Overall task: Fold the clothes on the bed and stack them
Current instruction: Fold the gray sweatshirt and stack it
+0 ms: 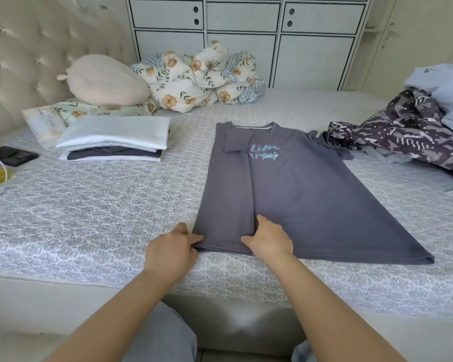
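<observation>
We see grey shirt [298,199] long way up frame; left hand [171,248] pinches hem corner, right hand [268,240] presses fold flat; unfolded side lies right.

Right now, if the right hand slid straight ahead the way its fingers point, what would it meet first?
The right hand rests on the grey T-shirt, fingers pointing up its folded-over left side. It would probably reach the folded sleeve first, though depth is unclear.
</observation>
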